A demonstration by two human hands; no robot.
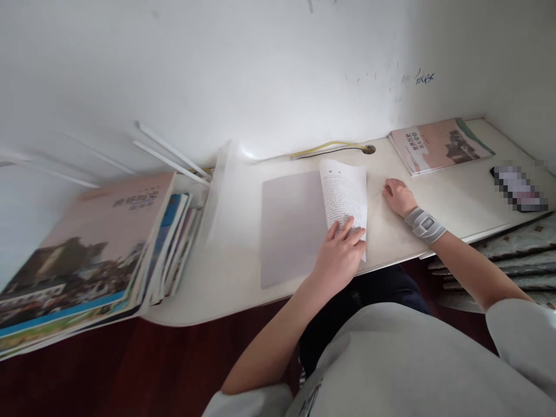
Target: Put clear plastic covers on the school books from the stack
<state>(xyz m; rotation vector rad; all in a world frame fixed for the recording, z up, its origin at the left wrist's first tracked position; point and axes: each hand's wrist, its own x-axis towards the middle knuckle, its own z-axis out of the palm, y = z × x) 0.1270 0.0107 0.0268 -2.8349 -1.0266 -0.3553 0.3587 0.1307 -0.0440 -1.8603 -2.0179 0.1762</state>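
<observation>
My left hand lies on a printed page with its fingers spread over the lower text. The page curves up at its edges, and lines of small print run down it. To its left, a flat pale lavender sheet lies on the desk; whether the two are joined as one book, I cannot tell. My right hand, with a grey band at the wrist, rests on the white desktop beside the page. Its fingers are curled in, and nothing shows in them.
A textbook with a pink cover lies at the back right, near a phone. Several books are stacked at the left by white rods. A yellow cable runs along the wall to a desk hole. Patterned cushions sit below right.
</observation>
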